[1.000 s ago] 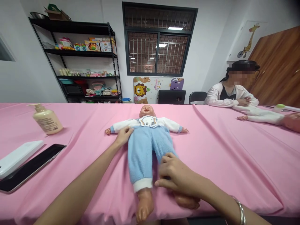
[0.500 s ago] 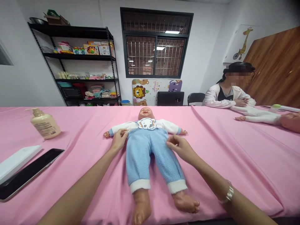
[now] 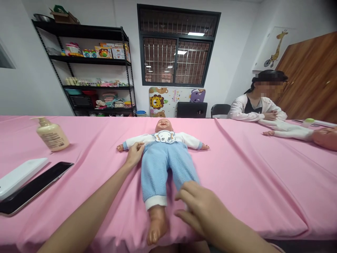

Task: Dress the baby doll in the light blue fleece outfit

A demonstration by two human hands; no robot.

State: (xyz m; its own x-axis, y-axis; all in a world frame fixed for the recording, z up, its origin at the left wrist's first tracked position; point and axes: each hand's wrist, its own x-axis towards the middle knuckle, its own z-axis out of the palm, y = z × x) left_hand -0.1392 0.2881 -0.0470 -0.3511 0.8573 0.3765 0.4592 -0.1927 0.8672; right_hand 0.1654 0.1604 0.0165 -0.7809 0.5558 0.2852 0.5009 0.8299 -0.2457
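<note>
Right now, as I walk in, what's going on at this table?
A person is handling a baby doll in blue fleece trousers, which lies on its back on a pink-covered table. Their left hand rests at the doll's side, just below its arm, and their right hand lies over the doll's other leg. Another person sits at the far right, beside a second doll.

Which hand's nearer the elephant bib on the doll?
Left. The left hand lies at the side of the doll, just below and beside the elephant bib; the right hand is much farther down, at the lower end of a trouser leg.
</note>
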